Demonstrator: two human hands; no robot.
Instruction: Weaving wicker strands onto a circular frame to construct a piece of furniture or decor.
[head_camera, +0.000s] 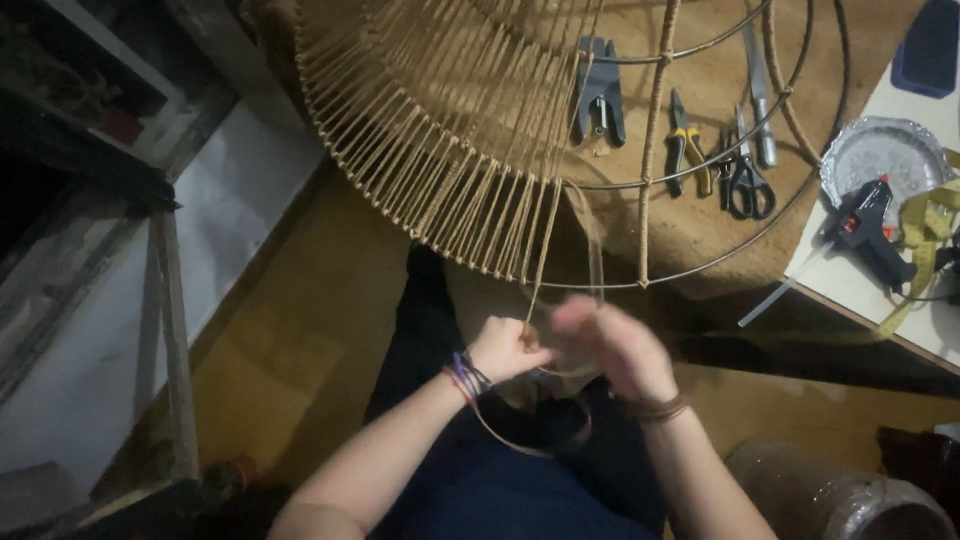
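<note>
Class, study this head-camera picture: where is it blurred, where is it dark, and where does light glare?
Head view: the right hand is smeared by motion blur, the left hand sharper; the left shelving sinks into shadow; the foil dish glints brightly; the wire frame bows outward, which may be lens distortion.

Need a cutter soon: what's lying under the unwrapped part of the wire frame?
Seen through the wire frame: grey crimper, yellow-handled pliers, black scissors, a metal tool. Anything under the cane-wrapped section is hidden.

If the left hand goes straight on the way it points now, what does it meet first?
Probably the right hand, close beside the left hand. Both grip the cane strand, though blur hides whether they already touch.
</note>
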